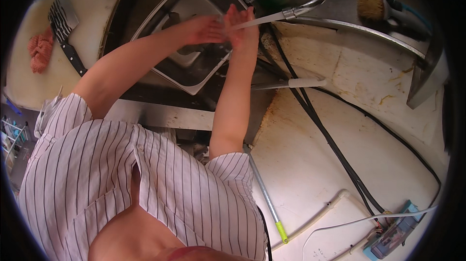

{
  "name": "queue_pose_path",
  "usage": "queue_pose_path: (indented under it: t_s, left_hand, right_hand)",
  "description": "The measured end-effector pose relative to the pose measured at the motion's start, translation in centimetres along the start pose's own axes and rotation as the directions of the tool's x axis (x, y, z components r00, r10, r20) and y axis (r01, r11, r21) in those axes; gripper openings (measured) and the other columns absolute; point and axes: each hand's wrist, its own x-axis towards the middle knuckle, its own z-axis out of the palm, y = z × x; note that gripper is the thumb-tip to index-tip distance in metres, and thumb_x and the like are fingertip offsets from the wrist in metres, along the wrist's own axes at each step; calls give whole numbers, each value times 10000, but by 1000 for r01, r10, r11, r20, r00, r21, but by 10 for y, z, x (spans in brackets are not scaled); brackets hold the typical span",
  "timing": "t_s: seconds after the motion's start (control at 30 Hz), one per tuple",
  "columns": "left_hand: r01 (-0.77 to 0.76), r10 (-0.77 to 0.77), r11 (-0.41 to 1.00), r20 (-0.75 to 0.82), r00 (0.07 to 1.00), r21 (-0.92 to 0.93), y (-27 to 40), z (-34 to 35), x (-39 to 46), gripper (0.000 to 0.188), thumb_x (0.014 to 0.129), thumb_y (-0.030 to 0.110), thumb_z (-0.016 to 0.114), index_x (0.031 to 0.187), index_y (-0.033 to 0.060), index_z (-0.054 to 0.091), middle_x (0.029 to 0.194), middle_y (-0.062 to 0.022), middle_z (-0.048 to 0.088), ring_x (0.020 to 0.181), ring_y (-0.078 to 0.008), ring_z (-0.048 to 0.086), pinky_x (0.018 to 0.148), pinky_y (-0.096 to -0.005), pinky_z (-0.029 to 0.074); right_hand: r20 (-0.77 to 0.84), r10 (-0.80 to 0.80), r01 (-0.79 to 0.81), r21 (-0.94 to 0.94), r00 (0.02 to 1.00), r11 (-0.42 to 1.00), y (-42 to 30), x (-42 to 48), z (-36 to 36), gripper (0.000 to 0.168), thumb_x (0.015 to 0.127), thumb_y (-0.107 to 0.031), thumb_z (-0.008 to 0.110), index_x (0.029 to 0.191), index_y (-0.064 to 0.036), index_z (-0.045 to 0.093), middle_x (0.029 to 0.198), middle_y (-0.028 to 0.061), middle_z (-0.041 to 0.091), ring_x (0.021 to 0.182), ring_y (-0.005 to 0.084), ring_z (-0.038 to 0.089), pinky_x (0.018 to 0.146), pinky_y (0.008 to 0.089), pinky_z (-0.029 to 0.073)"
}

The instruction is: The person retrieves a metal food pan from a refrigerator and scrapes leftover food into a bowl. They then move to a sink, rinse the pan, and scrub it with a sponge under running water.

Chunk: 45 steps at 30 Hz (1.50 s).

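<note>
Water runs from a curved metal faucet [291,12] onto my right hand [242,28], whose fingers are spread with nothing held. My left hand [207,29] is beside it, fingers extended and blurred, holding nothing. Whether the two hands touch is hard to tell. Below them a rectangular metal pan [193,88] sits in the dark sink [127,17]. Something dark lies in the pan, partly hidden by my left hand and forearm. Which hand is which follows from the arms: the left arm enters from the picture's left.
A cleaver [62,20] with a black patterned blade and a crumpled red cloth [39,51] lie on a pale cutting board [25,86] at the left. A round brush [371,6] rests at the upper right. Black cables [324,130] and a white-ended handle [307,82] are right of my forearm.
</note>
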Motion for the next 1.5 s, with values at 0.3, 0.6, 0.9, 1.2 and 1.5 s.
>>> queue_pose_path:
  t_s: [0.3,0.6,0.9,1.2,1.5]
  left_hand:
    - [-180,164,971,108,981,156,-13,59,-24,368,864,321,427,990,-20,479,978,-175,548,1021,-294,492,871,-384,402]
    - [277,765,-538,323,557,796,59,-37,-131,431,799,383,527,1094,74,471,1040,-168,537,932,-338,516,775,-381,428]
    - [395,832,-277,13,555,876,10,-96,-141,246,848,322,451,960,104,464,696,-180,578,689,-388,543,570,-475,421]
    - [285,872,-174,13,489,942,9,-105,-136,280,869,313,431,985,69,507,755,-209,569,751,-396,530,592,-448,418]
    - [106,888,-57,2,459,993,17,-112,-134,377,885,353,385,968,28,557,859,-240,545,884,-396,482,671,-375,426]
  right_hand:
    - [480,-765,685,-725,430,-70,46,-18,-7,189,821,-174,456,723,-13,468,709,175,512,619,368,489,533,397,389]
    - [336,-171,313,-938,926,-149,147,13,-38,442,697,-340,623,1086,-170,501,1185,222,352,1058,389,408,843,466,399]
    - [154,-387,95,-981,909,-167,171,32,-33,568,686,-378,642,1172,-159,448,1298,149,287,1171,381,280,890,487,349]
    - [341,152,262,-885,928,384,240,-16,-6,419,736,-305,558,1088,-82,518,1229,156,391,1162,340,328,915,401,348]
    - [295,-624,670,-519,723,531,128,3,84,519,663,-94,608,1149,-48,434,1221,244,349,1148,406,307,961,455,271]
